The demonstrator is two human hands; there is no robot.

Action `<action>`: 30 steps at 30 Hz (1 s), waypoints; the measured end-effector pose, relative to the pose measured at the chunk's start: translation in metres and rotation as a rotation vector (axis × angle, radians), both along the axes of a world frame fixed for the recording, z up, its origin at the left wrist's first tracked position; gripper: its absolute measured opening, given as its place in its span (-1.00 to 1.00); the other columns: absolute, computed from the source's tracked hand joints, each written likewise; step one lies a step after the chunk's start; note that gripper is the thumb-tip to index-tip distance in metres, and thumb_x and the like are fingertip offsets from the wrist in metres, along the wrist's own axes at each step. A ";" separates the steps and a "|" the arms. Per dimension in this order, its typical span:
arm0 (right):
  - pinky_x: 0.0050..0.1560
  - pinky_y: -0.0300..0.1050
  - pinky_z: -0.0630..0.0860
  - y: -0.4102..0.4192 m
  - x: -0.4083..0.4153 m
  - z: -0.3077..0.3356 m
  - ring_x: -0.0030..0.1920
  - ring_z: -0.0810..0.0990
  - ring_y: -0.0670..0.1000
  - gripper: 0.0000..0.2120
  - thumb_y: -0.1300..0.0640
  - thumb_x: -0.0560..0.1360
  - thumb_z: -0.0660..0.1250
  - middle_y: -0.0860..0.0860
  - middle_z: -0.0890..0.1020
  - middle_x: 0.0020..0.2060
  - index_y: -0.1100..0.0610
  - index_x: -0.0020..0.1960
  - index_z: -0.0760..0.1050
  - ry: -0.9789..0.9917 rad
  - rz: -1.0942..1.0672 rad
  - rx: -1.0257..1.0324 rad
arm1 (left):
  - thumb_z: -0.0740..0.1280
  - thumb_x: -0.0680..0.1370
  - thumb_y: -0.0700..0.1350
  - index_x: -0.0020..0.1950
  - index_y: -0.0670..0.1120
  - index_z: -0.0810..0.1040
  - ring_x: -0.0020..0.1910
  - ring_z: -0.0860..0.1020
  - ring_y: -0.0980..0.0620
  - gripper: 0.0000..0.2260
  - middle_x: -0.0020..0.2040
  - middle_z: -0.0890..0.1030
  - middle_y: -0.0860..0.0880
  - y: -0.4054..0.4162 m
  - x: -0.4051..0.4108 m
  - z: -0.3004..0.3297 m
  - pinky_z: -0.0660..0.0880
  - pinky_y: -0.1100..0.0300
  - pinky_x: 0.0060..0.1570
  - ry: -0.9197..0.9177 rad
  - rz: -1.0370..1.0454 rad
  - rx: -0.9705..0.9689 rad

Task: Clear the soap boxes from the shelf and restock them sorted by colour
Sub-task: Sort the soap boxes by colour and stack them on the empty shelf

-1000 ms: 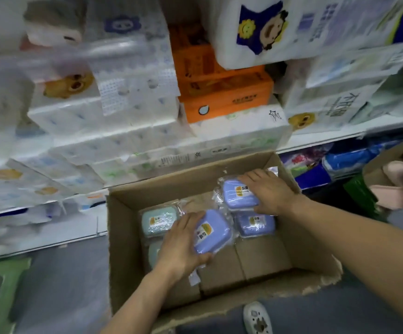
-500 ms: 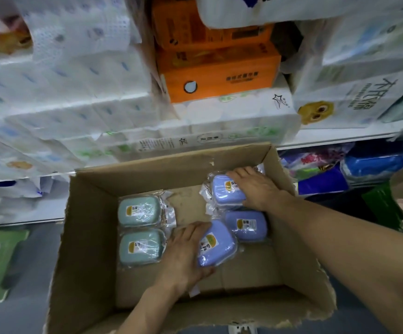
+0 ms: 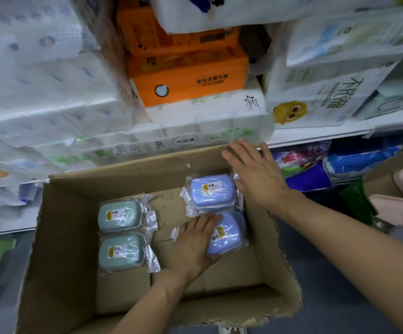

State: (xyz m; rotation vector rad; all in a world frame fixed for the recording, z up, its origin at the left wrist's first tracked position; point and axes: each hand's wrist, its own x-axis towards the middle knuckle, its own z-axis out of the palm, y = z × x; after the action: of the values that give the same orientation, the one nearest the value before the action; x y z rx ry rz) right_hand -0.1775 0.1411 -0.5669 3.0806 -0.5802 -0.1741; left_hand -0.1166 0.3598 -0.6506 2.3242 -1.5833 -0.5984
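Left grip [image 3: 197, 244] rests flat-fingered on the near blue soap box [image 3: 227, 233] by the carton's [image 3: 63, 237] right wall; right grip [image 3: 253, 172] hovers spread, holding nothing

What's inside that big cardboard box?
The brown cardboard box holds two green plastic-wrapped soap boxes and blue ones stacked beside them. The left hand covers part of one; anything beneath the stacks is hidden.

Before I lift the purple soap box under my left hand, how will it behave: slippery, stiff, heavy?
Probably slippery: the purple soap box sits in glossy, loose plastic wrap that may slide under the left hand. Its rounded shell looks rigid, so it should keep shape. It seems light for its size, but contents are hidden.
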 end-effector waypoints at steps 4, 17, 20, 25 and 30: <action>0.52 0.11 -0.04 -0.007 -0.011 -0.003 0.57 -0.14 0.08 -0.32 0.10 0.57 0.23 0.04 -0.07 0.58 0.06 0.59 -0.01 0.010 -0.067 0.133 | 0.61 0.16 0.05 0.45 0.06 0.32 0.27 0.46 -0.01 -0.10 0.36 0.46 0.04 -0.016 -0.009 -0.012 0.32 0.16 0.23 -0.066 -0.087 0.008; 0.49 0.11 0.06 -0.005 -0.006 0.003 0.56 -0.10 0.11 -0.29 0.08 0.54 0.29 0.06 -0.07 0.58 0.08 0.58 0.01 0.038 -0.086 0.195 | 0.46 0.43 0.11 0.58 0.10 0.06 0.55 0.04 -0.01 -0.16 0.57 0.07 0.04 -0.041 -0.007 -0.012 0.00 -0.02 0.51 -0.119 -0.111 0.218; 0.48 0.12 0.09 -0.001 -0.003 0.019 0.55 -0.06 0.12 -0.29 0.04 0.54 0.28 0.07 -0.04 0.57 0.08 0.57 0.01 0.085 -0.109 0.220 | 0.46 0.43 0.11 0.53 0.07 0.17 0.50 0.14 -0.01 -0.24 0.51 0.19 0.02 -0.044 -0.001 0.011 0.09 0.00 0.47 -0.137 -0.098 0.255; 0.45 0.10 0.13 0.024 0.004 0.074 0.52 0.04 0.11 -0.34 -0.04 0.56 0.24 0.08 0.04 0.55 0.06 0.56 0.03 0.089 -0.146 0.269 | 0.33 0.53 0.18 0.55 0.07 0.17 0.50 0.15 0.01 -0.35 0.51 0.24 0.04 -0.025 0.023 0.077 0.10 0.03 0.46 -0.130 0.107 0.182; 0.40 0.09 0.23 0.074 0.008 0.131 0.47 0.21 0.15 -0.38 -0.08 0.55 0.25 0.08 0.18 0.52 0.03 0.54 0.14 -0.028 -0.089 0.174 | 0.21 0.44 0.26 0.41 -0.05 0.43 0.29 0.47 -0.11 -0.38 0.34 0.51 -0.05 0.030 0.044 0.157 0.42 -0.08 0.28 -0.265 0.374 -0.185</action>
State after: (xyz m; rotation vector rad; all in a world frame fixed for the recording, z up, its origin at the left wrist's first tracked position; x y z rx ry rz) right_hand -0.1699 0.2149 -0.4364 3.2308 -0.7422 -0.1916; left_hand -0.0725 0.3901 -0.4939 2.5383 -1.1860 -0.0582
